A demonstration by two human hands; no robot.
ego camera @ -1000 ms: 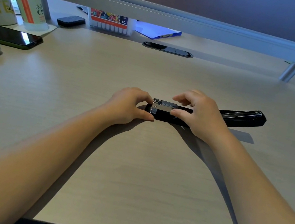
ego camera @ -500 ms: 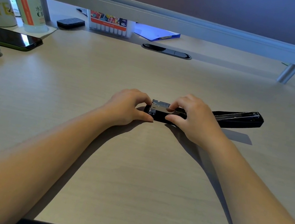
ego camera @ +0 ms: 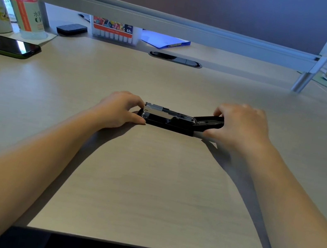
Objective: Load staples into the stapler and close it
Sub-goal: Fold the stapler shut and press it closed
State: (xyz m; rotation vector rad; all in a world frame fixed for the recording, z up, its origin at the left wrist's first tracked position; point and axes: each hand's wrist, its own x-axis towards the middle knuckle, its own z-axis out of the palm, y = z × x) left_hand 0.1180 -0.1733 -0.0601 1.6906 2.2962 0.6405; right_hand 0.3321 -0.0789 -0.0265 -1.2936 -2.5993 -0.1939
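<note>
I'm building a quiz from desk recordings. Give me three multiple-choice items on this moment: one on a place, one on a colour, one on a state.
1. Where does the dark smartphone lie?
A. far left of the desk
B. beside the right hand
C. on the blue folder

2. What colour is the stapler's base?
A. red
B. black
C. white

3. How does the stapler's top cover stand?
A. shut flat on the base
B. taken off, lying apart
C. swung open to the right, metal staple channel bare

Answers:
1 A: the phone rests at the left edge of the pale wooden desk, near the bottles.
2 B: the base under the silver channel is black.
3 C: the right hand has its grip on the opened cover, while the left hand steadies the front end.
</note>
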